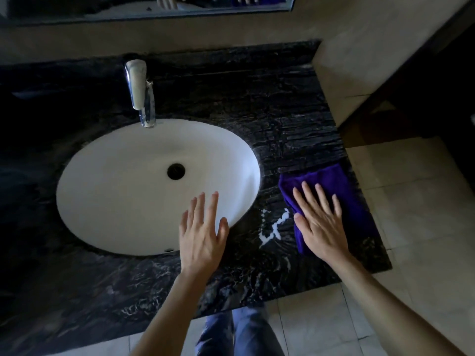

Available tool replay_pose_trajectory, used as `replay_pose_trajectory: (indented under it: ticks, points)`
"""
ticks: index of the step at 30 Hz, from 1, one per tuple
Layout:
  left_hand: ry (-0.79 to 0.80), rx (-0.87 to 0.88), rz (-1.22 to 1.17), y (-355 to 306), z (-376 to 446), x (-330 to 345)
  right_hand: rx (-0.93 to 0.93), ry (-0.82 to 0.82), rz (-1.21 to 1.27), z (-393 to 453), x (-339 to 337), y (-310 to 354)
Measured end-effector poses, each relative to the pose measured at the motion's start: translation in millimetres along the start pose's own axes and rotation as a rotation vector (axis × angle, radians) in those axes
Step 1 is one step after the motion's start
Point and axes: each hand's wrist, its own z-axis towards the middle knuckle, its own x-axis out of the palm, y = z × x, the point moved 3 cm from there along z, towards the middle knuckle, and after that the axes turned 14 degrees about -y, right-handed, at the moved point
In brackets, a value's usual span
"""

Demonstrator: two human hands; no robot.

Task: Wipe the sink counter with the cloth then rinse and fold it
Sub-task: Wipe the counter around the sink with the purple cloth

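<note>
right hand point(322, 227) flat on cloth point(341, 191) — counter point(282, 119) | sink point(115, 191) — empty

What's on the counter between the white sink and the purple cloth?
In the head view, only bare black marble counter separates the sink from the cloth. A white streak marks that strip, vein or residue, I cannot tell.
</note>
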Motion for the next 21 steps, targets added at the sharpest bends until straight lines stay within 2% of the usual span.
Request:
replay_pose_trajectory:
  ticks: [5,13,21]
  points:
    - [0.032,-0.004,0.106,35,-20,-8,0.035,-0.002,-0.011,-20,-2,20]
    - [0.074,0.016,0.139,33,-18,-4,0.054,0.028,-0.127,1,4,16]
    - [0.036,-0.037,0.117,29,-17,-6,-0.023,0.022,-0.080,13,8,49]
